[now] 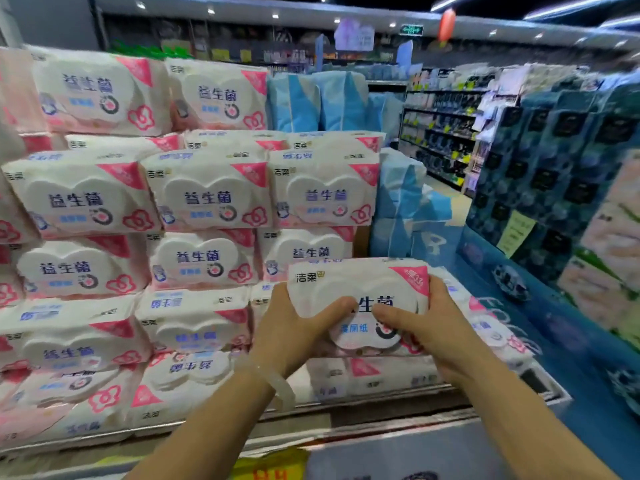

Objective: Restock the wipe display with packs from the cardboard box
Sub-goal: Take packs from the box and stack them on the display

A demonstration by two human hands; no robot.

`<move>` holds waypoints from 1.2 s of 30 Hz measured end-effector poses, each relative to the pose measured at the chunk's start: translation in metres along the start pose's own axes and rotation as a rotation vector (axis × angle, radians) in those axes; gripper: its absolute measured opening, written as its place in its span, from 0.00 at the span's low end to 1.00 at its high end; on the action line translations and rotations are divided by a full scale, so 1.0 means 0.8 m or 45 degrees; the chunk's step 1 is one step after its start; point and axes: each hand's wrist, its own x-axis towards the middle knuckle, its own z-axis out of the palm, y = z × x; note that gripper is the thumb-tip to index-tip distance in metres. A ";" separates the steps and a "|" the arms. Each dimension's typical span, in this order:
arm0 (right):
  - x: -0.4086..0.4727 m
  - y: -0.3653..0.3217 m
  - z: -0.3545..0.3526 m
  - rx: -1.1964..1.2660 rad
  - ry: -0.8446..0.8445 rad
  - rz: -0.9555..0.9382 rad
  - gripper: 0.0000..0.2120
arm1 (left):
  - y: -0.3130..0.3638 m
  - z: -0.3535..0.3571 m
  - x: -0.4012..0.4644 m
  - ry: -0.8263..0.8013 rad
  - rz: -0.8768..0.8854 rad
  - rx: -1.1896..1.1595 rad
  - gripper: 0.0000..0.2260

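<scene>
- Supermarket aisle behind, with shelving receding at the far right; the wipe display [194,202] fills the view left of and beyond my hands.
- Left hand [294,330]: thumb curled over the front of the held pack [356,292], fingers wrapped round its left end.
- Right hand [429,323]: the same grip on the right end, thumb on the front face.
- Held pack: upright between both hands, label toward me, at the stack's low right corner, just above the packs beneath it.
- Handling, as I judge it: soft film wrap, light, yielding under the thumbs, somewhat slippery; end grips suit it best.
- Blue bagged goods [405,209]: beyond the right hand.
</scene>
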 end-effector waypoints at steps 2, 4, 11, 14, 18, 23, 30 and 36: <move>0.021 -0.004 -0.034 0.031 -0.005 -0.020 0.42 | 0.002 0.034 0.025 0.001 0.038 0.021 0.23; 0.040 -0.008 -0.065 0.057 -0.020 -0.041 0.34 | 0.007 0.064 0.044 -0.012 0.084 0.029 0.17; 0.105 -0.010 -0.138 0.105 -0.019 -0.145 0.37 | 0.017 0.135 0.099 0.047 0.159 0.085 0.18; 0.132 -0.010 -0.150 0.116 -0.017 -0.220 0.43 | 0.017 0.147 0.123 0.129 0.249 0.250 0.20; 0.168 0.005 -0.152 0.151 -0.054 -0.268 0.41 | 0.010 0.152 0.152 0.270 0.250 0.556 0.29; 0.193 0.042 -0.142 0.120 -0.048 -0.220 0.40 | -0.019 0.156 0.169 0.301 0.074 0.820 0.34; 0.214 0.041 -0.141 0.150 -0.031 -0.209 0.37 | -0.026 0.161 0.181 0.401 0.065 0.740 0.26; 0.216 0.033 -0.137 0.113 0.000 -0.215 0.35 | -0.020 0.160 0.180 0.433 -0.002 0.605 0.23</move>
